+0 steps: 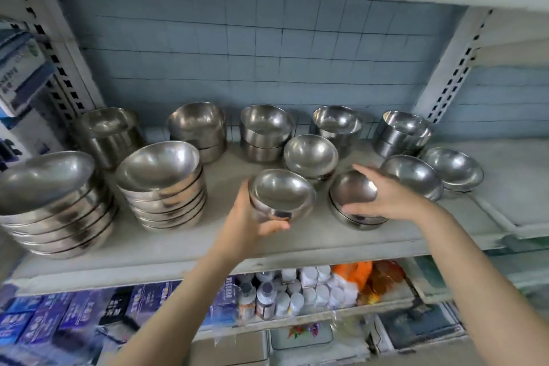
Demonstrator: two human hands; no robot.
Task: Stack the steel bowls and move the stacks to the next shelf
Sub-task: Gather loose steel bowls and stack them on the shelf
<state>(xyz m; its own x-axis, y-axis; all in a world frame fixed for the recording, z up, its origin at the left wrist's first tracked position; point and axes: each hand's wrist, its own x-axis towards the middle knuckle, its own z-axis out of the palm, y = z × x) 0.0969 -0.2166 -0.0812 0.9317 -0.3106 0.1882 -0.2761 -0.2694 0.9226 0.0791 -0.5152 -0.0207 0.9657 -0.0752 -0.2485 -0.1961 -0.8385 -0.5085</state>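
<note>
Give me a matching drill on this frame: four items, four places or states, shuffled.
Items:
1. left hand
2. right hand
3. tall bowl stack
4. white bottles

States:
A. on the lower shelf
B. at the shelf's far left
C. grips a single bowl from below
D. thumb and fingers span the top bowl of a short stack

Pairs: 1-C, 2-D, 3-B, 4-A

Two bare forearms come into the picture from the lower edge, with no sleeve, watch or band showing on either. The left hand and the right hand wear no gloves or rings, and the fingernails look short and unpainted.
</note>
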